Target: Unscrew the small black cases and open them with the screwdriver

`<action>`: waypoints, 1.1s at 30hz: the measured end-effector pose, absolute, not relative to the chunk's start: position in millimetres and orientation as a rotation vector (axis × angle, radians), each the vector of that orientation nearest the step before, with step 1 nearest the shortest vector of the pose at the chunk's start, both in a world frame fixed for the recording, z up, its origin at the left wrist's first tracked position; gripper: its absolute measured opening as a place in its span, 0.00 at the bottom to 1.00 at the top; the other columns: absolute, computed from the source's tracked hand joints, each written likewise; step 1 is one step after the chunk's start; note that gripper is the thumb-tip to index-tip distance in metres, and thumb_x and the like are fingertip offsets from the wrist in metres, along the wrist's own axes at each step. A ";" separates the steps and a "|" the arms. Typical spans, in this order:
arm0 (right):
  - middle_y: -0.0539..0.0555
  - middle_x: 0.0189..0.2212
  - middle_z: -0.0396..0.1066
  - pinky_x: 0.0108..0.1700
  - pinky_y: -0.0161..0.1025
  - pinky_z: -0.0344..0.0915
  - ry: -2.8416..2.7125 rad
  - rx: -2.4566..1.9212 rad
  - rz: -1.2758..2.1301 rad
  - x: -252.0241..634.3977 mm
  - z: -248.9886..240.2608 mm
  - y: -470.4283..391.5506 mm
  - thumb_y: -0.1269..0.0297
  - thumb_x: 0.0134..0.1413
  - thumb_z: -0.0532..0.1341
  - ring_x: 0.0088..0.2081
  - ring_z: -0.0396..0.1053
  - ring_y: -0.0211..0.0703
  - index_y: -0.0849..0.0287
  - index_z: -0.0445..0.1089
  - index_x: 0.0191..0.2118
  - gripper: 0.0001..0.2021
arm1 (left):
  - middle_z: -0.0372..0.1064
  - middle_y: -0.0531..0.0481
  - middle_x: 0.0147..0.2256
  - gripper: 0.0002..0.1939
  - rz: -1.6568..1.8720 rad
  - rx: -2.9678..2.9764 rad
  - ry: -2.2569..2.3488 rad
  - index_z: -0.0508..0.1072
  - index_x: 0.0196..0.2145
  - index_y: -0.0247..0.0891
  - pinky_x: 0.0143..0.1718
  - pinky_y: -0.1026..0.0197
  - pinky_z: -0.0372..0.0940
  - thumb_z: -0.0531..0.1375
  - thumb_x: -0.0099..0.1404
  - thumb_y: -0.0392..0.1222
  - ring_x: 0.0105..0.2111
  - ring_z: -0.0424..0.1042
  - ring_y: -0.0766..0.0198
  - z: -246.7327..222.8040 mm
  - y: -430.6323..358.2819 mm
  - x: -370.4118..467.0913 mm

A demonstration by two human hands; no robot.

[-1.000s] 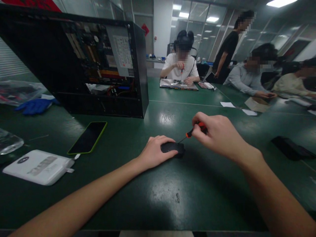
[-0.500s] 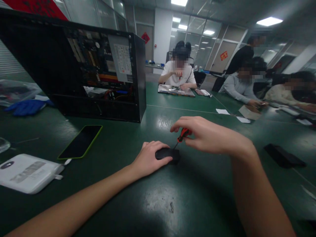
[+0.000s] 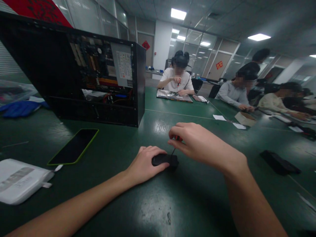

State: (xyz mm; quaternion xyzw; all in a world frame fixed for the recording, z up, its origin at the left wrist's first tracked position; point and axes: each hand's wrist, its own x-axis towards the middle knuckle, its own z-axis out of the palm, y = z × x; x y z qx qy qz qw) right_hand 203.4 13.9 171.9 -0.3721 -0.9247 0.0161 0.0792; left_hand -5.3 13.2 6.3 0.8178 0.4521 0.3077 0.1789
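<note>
On the green table, my left hand (image 3: 149,164) grips a small black box-shaped part (image 3: 163,160), thumb on the near side and fingers on the far side. The part's exact kind is not clear. My right hand (image 3: 190,140) is closed around the red and black handle of a screwdriver (image 3: 177,138). Its thin shaft slants down to the right end of the black part; the tip's exact contact is too small to make out. Most of the handle is hidden by my fingers.
An opened black computer case (image 3: 140,82) stands behind to the left. A phone with a green edge (image 3: 74,146), a white power bank (image 3: 22,181) and blue gloves (image 3: 21,108) lie left. A black object (image 3: 280,162) lies right. Across the table a person (image 3: 176,75) works on a panel.
My right hand has closed its fingers further round the screwdriver handle, which is now mostly covered. My left hand still holds the black part. The camera view has shifted slightly.
</note>
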 end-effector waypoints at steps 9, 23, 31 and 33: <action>0.57 0.43 0.73 0.42 0.40 0.62 -2.771 -1.127 0.041 206.3 173.6 12.9 0.65 0.68 0.60 0.41 0.71 0.45 0.59 0.75 0.44 0.07 | 0.80 0.51 0.47 0.16 0.864 2.294 1.281 0.78 0.49 0.46 0.51 0.48 0.61 0.70 0.65 0.51 0.49 0.75 0.50 7.5 13.6 -5.2; 0.59 0.47 0.73 0.45 0.40 0.63 -2.755 -1.041 -0.051 204.1 168.7 18.6 0.71 0.66 0.57 0.46 0.72 0.47 0.60 0.74 0.48 0.10 | 0.79 0.51 0.48 0.16 0.873 2.322 1.263 0.78 0.49 0.46 0.52 0.49 0.62 0.69 0.66 0.50 0.50 0.75 0.50 7.5 13.4 -6.4; 0.59 0.42 0.75 0.40 0.41 0.62 -2.742 -1.170 -0.128 204.5 170.3 16.3 0.64 0.69 0.57 0.41 0.73 0.48 0.61 0.74 0.46 0.10 | 0.79 0.51 0.49 0.16 0.862 2.334 1.249 0.77 0.50 0.46 0.52 0.49 0.61 0.68 0.67 0.50 0.51 0.74 0.51 6.2 14.4 -7.1; 0.58 0.46 0.74 0.43 0.39 0.62 -2.777 -1.054 -0.029 204.8 170.9 16.4 0.72 0.65 0.58 0.45 0.72 0.46 0.59 0.74 0.48 0.10 | 0.79 0.51 0.49 0.16 0.853 2.331 1.254 0.77 0.50 0.46 0.52 0.49 0.61 0.68 0.67 0.50 0.51 0.74 0.51 6.3 14.4 -7.5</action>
